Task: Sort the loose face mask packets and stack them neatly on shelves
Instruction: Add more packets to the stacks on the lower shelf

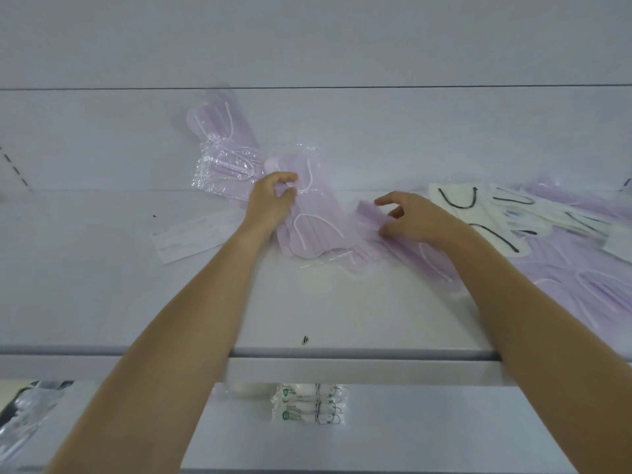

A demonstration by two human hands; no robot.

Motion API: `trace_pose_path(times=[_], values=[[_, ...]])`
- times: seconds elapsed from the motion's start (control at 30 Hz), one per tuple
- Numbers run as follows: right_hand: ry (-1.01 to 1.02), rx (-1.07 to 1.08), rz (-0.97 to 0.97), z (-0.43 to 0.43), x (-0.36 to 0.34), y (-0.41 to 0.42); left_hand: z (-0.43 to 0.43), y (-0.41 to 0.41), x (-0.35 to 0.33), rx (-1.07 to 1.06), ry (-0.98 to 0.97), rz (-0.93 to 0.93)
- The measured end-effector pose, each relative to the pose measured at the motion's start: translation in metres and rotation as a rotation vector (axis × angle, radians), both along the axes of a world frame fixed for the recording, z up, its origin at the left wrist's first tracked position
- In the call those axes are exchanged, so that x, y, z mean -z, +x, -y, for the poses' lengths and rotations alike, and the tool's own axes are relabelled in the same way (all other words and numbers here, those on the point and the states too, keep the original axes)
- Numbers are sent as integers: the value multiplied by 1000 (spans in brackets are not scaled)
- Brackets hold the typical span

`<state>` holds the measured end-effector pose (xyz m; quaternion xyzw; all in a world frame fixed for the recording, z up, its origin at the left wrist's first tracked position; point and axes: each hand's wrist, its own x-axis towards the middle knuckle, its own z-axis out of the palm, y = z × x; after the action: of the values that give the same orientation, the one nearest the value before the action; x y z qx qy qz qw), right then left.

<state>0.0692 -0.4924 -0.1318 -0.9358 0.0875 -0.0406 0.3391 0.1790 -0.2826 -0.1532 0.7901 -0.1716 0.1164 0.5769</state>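
1. Purple packet (pixel 309 227) lies aslant in the middle of the upper shelf (pixel 102 285), its white loops showing through the wrap.
2. The left hand (pixel 273 200) pinches the far end of that packet between thumb and curled fingers.
3. The right hand (pixel 417 220), fingers curled, grips the left edge of a second packet (pixel 369 217), also purple, lying just right of the first; the two overlap at their near ends.
4. Behind the left hand, two rear packets (pixel 225 169), purple too, lie overlapped toward the back wall.
5. White packets (pixel 458 196) with black loops lie right of the right hand, partly over a purple heap (pixel 581 278) that spreads to the shelf's right end.
6. A flat white slip (pixel 191 237) lies left of the left forearm.
7. On the lower shelf (pixel 410 432), a neat stack (pixel 307 405) of white packets sits between the arms.
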Motion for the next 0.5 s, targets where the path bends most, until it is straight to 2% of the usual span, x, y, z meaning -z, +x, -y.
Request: trace_pose_path(times=[0.07, 0.13, 0.23, 0.3, 0.33, 0.43, 0.5], values=[[47, 114, 170, 4, -2, 3, -1, 0, -1, -12, -45, -14], [185, 234, 342, 8, -7, 4, -2, -1, -2, -26, -95, -32], [638, 332, 472, 11, -16, 2, -1, -6, -6, 7, -97, -22], [938, 270, 459, 5, -21, 3, 4, -15, -12, 98, -112, -28], [1018, 207, 430, 1, -21, 5, 8, -21, -14, 163, -109, -41], [1046, 81, 315, -18, -11, 10, 20, -35, -18, 343, -25, -69], [901, 71, 303, -28, -3, 12, 23, -38, -15, 388, -17, -66]])
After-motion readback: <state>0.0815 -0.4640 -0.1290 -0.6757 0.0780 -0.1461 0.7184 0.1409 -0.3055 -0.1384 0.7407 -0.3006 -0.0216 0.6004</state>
